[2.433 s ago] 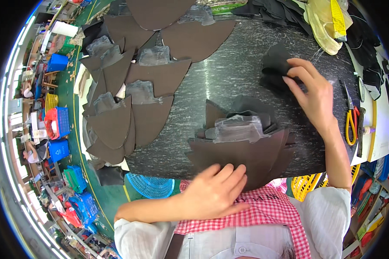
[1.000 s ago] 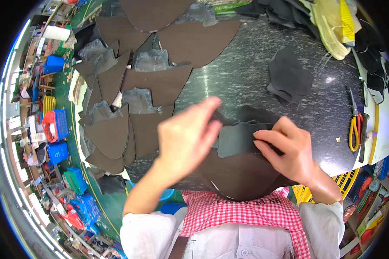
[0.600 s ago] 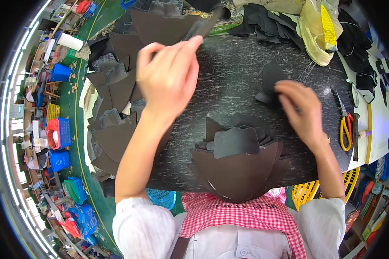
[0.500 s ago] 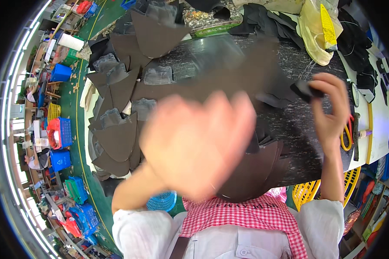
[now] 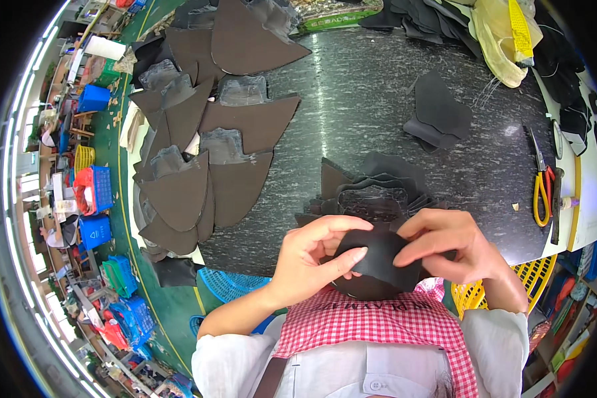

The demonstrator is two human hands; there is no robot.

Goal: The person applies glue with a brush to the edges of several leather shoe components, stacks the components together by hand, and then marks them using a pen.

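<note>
Hands: left hand (image 5: pixel 308 262) and right hand (image 5: pixel 454 242) were together, both pinching one black leather piece (image 5: pixel 378 255) at the near table edge, just above a red checked apron (image 5: pixel 378 325).
Stack: fanned dark cut pieces (image 5: pixel 371 189) lay on the table just beyond the held piece.
Table: dark marbled table (image 5: pixel 351 99).
Left side: overlapping brown wedge-shaped panels (image 5: pixel 205 152).
Right side: yellow-handled scissors (image 5: pixel 542 182).
Far: folded black scraps (image 5: pixel 438 116).

rounded black leather piece (image 5: pixel 378 255) pinched upright above stacked dark cut pieces (image 5: pixel 371 192)
</note>
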